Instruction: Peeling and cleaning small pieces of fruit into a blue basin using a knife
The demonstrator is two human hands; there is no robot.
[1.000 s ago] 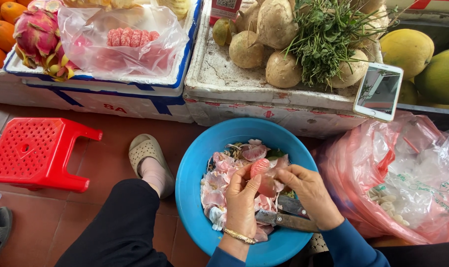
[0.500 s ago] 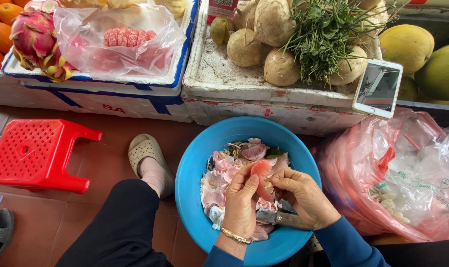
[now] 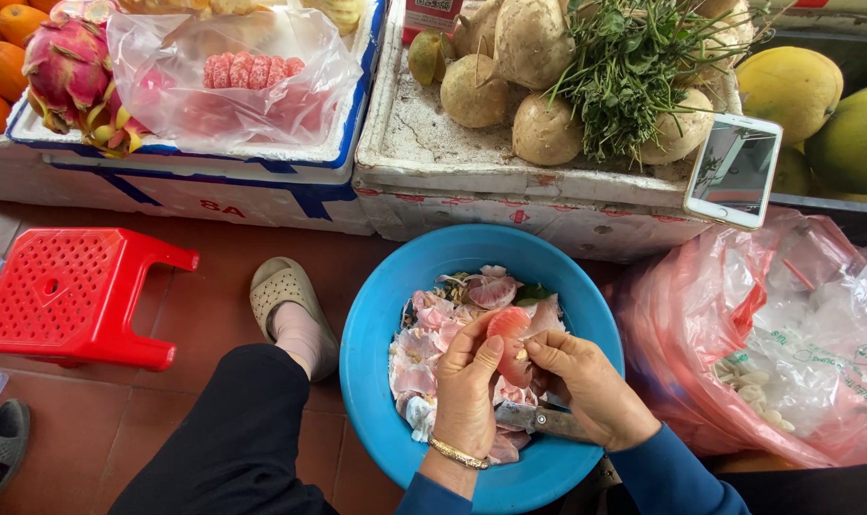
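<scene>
Two hands: left hand [image 3: 469, 381] and right hand [image 3: 586, 381] both pinch the pink pomelo segment [image 3: 510, 329].
Axis: segment upright, between fingertips.
Knife [image 3: 534, 418]: seemingly tucked under the right palm, over the blue basin [image 3: 376, 343].

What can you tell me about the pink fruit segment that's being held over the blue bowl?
The pink fruit segment is a plump, curved wedge of salmon-pink pulp with bits of pale membrane clinging to it. It is held upright over the blue bowl, which holds a heap of pink and white peelings. The left hand pinches it from the left; the fingers of the right hand touch its right side.
</scene>
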